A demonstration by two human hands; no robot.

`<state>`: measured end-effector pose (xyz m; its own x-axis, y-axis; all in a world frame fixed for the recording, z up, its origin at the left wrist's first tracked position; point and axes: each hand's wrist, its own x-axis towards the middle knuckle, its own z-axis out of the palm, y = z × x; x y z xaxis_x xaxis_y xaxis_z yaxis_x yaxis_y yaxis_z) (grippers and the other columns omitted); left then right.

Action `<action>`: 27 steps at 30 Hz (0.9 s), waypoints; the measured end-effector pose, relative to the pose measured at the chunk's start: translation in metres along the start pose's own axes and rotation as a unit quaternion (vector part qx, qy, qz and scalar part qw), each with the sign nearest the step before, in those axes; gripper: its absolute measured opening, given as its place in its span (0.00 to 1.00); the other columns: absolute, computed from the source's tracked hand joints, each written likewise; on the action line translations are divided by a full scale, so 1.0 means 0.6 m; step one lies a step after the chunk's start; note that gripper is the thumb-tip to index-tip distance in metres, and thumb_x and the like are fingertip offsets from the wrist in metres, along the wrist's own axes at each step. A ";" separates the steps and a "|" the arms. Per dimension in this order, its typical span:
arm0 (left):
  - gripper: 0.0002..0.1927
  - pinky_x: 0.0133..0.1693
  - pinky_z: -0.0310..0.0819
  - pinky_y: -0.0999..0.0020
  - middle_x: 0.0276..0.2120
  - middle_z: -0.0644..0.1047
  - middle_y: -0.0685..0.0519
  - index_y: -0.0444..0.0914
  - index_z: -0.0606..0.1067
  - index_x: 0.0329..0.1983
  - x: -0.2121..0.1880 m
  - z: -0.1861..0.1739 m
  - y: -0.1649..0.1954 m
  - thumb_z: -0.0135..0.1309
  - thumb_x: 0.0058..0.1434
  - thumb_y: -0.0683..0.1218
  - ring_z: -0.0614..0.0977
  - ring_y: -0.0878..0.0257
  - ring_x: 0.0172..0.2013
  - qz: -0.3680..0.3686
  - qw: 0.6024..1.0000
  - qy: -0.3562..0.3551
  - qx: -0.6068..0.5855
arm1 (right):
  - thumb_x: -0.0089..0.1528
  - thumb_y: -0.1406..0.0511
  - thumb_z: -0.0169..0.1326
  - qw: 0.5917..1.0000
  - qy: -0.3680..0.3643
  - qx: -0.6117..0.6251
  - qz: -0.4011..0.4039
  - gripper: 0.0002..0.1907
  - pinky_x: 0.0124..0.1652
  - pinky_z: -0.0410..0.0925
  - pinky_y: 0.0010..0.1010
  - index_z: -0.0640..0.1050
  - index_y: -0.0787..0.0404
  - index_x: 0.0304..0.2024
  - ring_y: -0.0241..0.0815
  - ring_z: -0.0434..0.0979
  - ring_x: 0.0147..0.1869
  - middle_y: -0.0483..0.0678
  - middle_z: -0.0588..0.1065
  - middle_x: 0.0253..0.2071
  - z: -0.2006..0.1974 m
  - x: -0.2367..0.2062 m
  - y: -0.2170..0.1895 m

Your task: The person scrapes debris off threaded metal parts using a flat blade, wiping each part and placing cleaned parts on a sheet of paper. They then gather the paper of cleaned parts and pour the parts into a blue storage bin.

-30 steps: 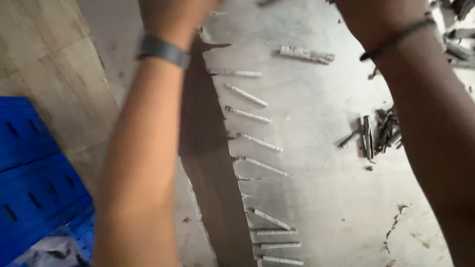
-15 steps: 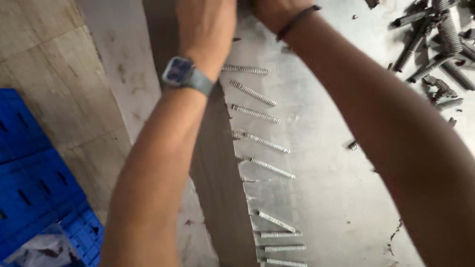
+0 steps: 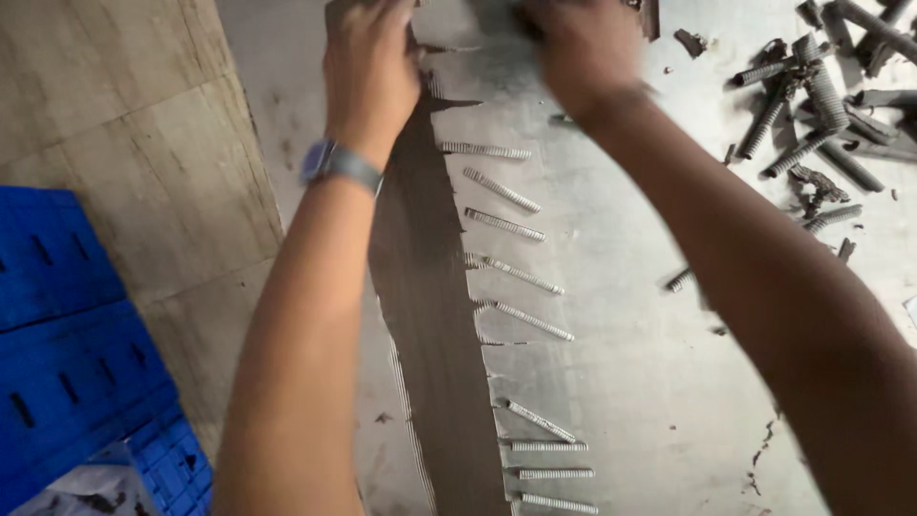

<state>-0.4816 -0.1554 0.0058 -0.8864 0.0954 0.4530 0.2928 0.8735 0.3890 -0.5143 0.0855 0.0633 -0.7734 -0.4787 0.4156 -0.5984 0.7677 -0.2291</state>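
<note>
Strip (image 3: 435, 315), long axis running away from the body, gripped at far end by left hand (image 3: 368, 67); right hand (image 3: 583, 53) alongside, blurred, grip unclear.

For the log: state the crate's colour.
Blue crate, seen in the head view.

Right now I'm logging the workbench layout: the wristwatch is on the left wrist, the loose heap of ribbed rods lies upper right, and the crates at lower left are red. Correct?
Not quite. The head view shows the crates at lower left are blue, not red. The rest holds: the wristwatch sits below the left hand, and the heap of ribbed rods lies upper right.
</note>
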 end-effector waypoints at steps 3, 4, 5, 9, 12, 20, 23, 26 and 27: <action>0.26 0.60 0.63 0.44 0.63 0.74 0.45 0.36 0.72 0.67 -0.085 -0.028 -0.003 0.62 0.68 0.49 0.70 0.43 0.63 -0.032 0.999 -0.017 0.005 | 0.65 0.69 0.66 0.998 0.040 0.051 -0.019 0.13 0.48 0.75 0.40 0.81 0.66 0.51 0.53 0.82 0.50 0.57 0.80 0.48 -0.098 -0.151 0.065; 0.28 0.65 0.58 0.43 0.68 0.71 0.45 0.37 0.70 0.70 -0.111 -0.029 0.006 0.62 0.72 0.52 0.66 0.43 0.68 -0.036 0.999 -0.016 0.016 | 0.67 0.71 0.65 0.998 0.051 0.048 0.003 0.13 0.52 0.75 0.39 0.79 0.68 0.52 0.52 0.82 0.52 0.59 0.80 0.49 -0.131 -0.206 0.082; 0.28 0.67 0.54 0.42 0.70 0.68 0.45 0.38 0.69 0.71 -0.136 -0.027 0.019 0.60 0.74 0.54 0.64 0.44 0.70 -0.054 0.998 -0.035 0.024 | 0.68 0.74 0.65 0.997 0.061 0.046 0.026 0.12 0.55 0.75 0.38 0.78 0.71 0.53 0.51 0.82 0.55 0.61 0.79 0.50 -0.167 -0.260 0.093; 0.28 0.73 0.45 0.41 0.75 0.62 0.45 0.39 0.68 0.72 -0.209 -0.032 0.078 0.55 0.76 0.57 0.58 0.44 0.75 -0.095 0.992 -0.077 0.041 | 0.65 0.65 0.71 0.989 -0.011 0.030 0.145 0.26 0.50 0.77 0.36 0.74 0.69 0.59 0.49 0.84 0.51 0.59 0.81 0.48 -0.227 -0.384 0.081; 0.29 0.74 0.46 0.41 0.74 0.62 0.44 0.38 0.68 0.72 -0.252 -0.045 0.125 0.54 0.74 0.58 0.58 0.43 0.74 -0.106 0.990 -0.087 0.039 | 0.59 0.58 0.76 0.964 -0.095 0.046 0.245 0.37 0.44 0.76 0.38 0.73 0.66 0.63 0.48 0.84 0.44 0.55 0.81 0.44 -0.213 -0.408 0.052; 0.30 0.72 0.47 0.41 0.73 0.62 0.43 0.38 0.67 0.70 -0.385 -0.097 0.236 0.53 0.70 0.56 0.59 0.41 0.74 -0.125 0.987 -0.100 0.005 | 0.54 0.59 0.74 0.987 0.006 0.064 0.150 0.40 0.47 0.73 0.45 0.75 0.60 0.66 0.60 0.81 0.50 0.59 0.80 0.52 -0.035 -0.232 0.052; 0.29 0.71 0.48 0.41 0.73 0.62 0.43 0.38 0.67 0.69 -0.435 -0.120 0.266 0.53 0.69 0.54 0.59 0.41 0.73 -0.126 0.986 -0.111 0.004 | 0.53 0.56 0.74 0.985 -0.011 0.050 0.166 0.36 0.47 0.72 0.48 0.77 0.54 0.62 0.60 0.79 0.51 0.57 0.79 0.52 0.009 -0.132 0.022; 0.29 0.71 0.50 0.42 0.72 0.63 0.42 0.37 0.67 0.69 -0.481 -0.145 0.290 0.53 0.68 0.53 0.60 0.41 0.72 -0.127 0.986 -0.110 -0.018 | 0.53 0.53 0.75 0.986 -0.040 0.035 0.159 0.34 0.49 0.71 0.47 0.78 0.53 0.58 0.60 0.78 0.52 0.57 0.79 0.52 0.012 -0.082 -0.010; 0.29 0.70 0.50 0.42 0.72 0.63 0.42 0.37 0.67 0.69 -0.494 -0.154 0.295 0.54 0.68 0.53 0.60 0.41 0.72 -0.128 0.985 -0.116 -0.020 | 0.53 0.54 0.75 0.986 -0.044 0.054 0.151 0.35 0.50 0.71 0.47 0.77 0.54 0.60 0.60 0.78 0.53 0.56 0.79 0.52 0.005 -0.076 -0.017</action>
<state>-0.1338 -0.0730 0.0143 -0.9897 -0.0156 0.1421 0.0583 0.8638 0.5005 -0.4734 0.0984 0.0441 -0.9321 -0.2737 0.2374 -0.3530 0.8330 -0.4259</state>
